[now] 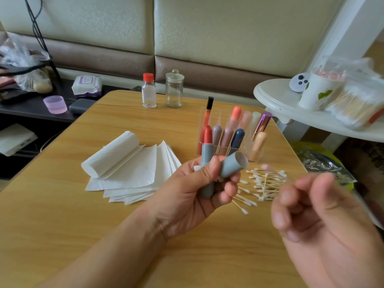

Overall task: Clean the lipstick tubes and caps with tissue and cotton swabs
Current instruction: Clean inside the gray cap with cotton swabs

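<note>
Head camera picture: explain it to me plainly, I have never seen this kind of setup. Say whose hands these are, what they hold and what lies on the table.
There is no machine here. A person wears a camera on the head, looking down at their own hands. The left hand grips an open grey lipstick tube and its grey cap. The right hand is blurred and seems to pinch a cotton swab. On the wooden table lie tissue sheets, a tissue roll, a swab pile, a clear organizer of lipsticks, a small bottle and a glass jar.

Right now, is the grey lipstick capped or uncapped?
Uncapped: the red bullet stands bare above the grey lipstick tube, and its grey cap lies separately alongside, open end showing, both in the left hand.
</note>
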A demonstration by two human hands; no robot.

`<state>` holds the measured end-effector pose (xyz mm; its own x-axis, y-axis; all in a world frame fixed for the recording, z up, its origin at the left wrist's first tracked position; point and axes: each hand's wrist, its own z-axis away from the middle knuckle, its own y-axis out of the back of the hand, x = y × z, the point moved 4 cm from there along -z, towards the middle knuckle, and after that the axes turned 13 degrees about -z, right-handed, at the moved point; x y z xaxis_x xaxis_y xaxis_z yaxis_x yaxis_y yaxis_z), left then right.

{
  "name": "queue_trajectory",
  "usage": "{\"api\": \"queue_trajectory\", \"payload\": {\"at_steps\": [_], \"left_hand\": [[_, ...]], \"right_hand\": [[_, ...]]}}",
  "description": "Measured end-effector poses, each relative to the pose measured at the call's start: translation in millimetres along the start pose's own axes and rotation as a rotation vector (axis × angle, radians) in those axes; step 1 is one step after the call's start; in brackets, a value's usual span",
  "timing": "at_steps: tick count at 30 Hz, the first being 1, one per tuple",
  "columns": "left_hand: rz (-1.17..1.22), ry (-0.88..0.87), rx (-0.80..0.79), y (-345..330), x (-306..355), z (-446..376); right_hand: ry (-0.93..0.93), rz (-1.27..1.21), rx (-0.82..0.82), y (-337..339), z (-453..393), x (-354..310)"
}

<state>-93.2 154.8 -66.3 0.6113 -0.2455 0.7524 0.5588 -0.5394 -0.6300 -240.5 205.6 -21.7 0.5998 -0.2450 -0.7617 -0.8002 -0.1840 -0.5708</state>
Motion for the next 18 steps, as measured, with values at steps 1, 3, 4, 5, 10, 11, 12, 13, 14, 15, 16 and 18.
{"api": "queue_trajectory", "payload": {"at_steps": [1,3,4,5,10,11,12,13,14,15,16,18], "left_hand": [[-0.012,0.007,-0.005,-0.9,-0.3,-0.1],[-0.037,0.019,-0.009,-1.9,-0.3,0.1],[-0.053,0.025,-0.004,-1.5,-0.2,0.2],[-0.070,0.032,0.003,-2.0,0.6,0.8],[-0.131,0.083,0.144,-5.0,3.5,1.2],[-0.143,0.088,0.156,-5.9,4.2,1.8],[-0.153,0.091,0.158,-5.9,4.2,2.0],[-0.159,0.100,0.156,-6.2,4.3,2.3],[-0.164,0.107,0.150,-5.6,3.6,2.2],[-0.165,0.113,0.143,-6.4,3.7,2.3],[-0.166,0.119,0.138,-6.3,3.2,2.3],[-0.185,0.124,0.130,-6.7,2.5,2.1]], "right_hand": [[-0.010,0.023,0.009,-0.3,-0.7,2.8],[-0.025,0.057,0.019,-3.4,-1.2,8.0],[-0.033,0.055,0.029,-2.6,-1.3,10.5],[-0.040,0.057,0.034,-1.8,-1.6,12.5],[-0.064,0.212,0.086,4.9,-2.8,14.6],[-0.070,0.259,0.087,6.3,-3.6,16.2],[-0.086,0.293,0.096,7.4,-4.3,17.0],[-0.099,0.313,0.100,9.3,-5.3,17.7],[-0.100,0.321,0.107,10.0,-6.1,17.5],[-0.095,0.327,0.092,9.4,-6.8,17.1],[-0.090,0.338,0.072,7.0,-7.9,16.6],[-0.065,0.391,0.008,4.4,-9.9,16.5]]}}
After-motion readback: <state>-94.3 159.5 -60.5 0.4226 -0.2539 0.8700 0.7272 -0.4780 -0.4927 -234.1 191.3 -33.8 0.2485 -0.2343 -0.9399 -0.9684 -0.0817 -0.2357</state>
